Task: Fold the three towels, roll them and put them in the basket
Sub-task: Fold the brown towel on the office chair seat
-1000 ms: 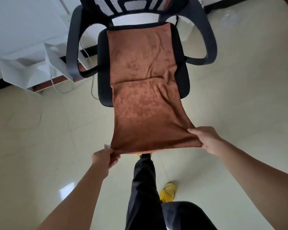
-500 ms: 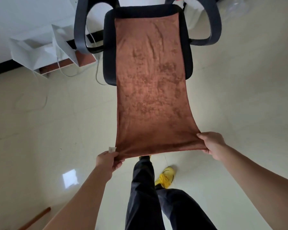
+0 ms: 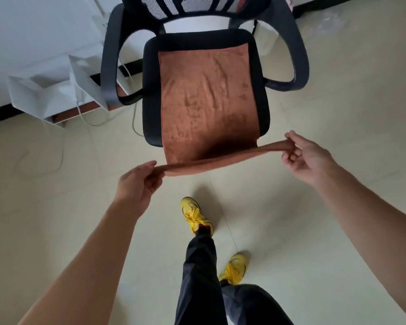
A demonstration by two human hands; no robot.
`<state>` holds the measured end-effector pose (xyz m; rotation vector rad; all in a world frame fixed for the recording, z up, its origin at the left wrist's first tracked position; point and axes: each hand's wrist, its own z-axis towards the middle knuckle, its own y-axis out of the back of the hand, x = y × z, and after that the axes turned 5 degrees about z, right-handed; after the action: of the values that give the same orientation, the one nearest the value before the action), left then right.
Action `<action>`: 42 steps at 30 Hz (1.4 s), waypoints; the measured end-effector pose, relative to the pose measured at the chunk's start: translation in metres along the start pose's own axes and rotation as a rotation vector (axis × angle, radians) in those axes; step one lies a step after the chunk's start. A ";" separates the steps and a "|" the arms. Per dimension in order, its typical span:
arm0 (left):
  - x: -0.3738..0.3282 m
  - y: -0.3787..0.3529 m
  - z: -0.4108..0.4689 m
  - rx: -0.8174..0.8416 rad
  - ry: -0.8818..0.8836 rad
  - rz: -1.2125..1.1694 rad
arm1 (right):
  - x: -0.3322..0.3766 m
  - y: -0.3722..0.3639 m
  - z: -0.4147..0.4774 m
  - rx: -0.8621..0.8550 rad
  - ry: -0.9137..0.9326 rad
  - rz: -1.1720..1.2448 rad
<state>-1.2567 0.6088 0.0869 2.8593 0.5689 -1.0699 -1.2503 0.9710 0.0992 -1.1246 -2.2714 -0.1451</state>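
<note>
Your forearms [image 3: 96, 252] bare as far as they show, your left hand [image 3: 137, 185] and right hand [image 3: 308, 157] bare as well, your trousers [image 3: 201, 280] dark, loose and creased, your shoes [image 3: 197, 211] bright yellow with yellow laces [image 3: 192, 219] and dark trim, red at one ankle.

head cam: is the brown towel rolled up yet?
No, the brown towel lies spread flat over the chair seat, with the left hand and right hand pinching its near corners.
</note>
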 end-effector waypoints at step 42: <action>-0.216 -0.186 0.368 -0.243 -0.009 0.474 | 0.130 -0.255 0.324 -0.155 0.343 -0.741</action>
<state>-1.7030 0.6536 -0.0376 2.5791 0.0071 -0.8627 -1.6525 1.0101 -0.0535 -0.2390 -2.2664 -0.7506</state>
